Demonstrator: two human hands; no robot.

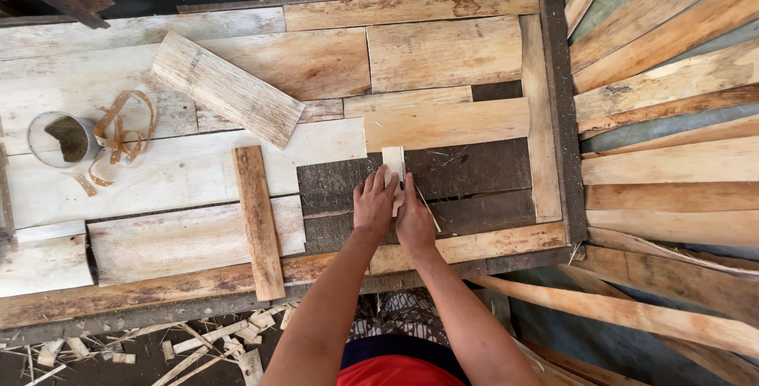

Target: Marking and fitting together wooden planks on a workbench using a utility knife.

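Two hands meet mid-bench, w/ the biggest thing in view being the plank worktable [545,78], patched from pale and dark boards inside a dark frame. Stacked long planks [672,173] lie off its right side; loose boards sit on top, incl. a wide grey-pale one [225,88] lying diagonally and a narrow brown slat [258,220] running front to back. Far left: a round container [62,139] w/ dark stuff inside, curled tan strips [118,137] just beside it. Offcuts litter the floor [198,346] below the near edge. Step in hand, as I judge it: steadying or trimming the small pale wood piece [394,161], which stands on the dark boards near centre-right. Left hand [374,206] lies over its lower end, fingers pressed flat; right hand [415,220] is closed beside it, seemingly around a thin stick or blade [428,210] angling out — can't tell which. Next move prob. needs firm hold-down and controlled pressure. The piece looks light, clean-cut, rectangular, lower part hidden.
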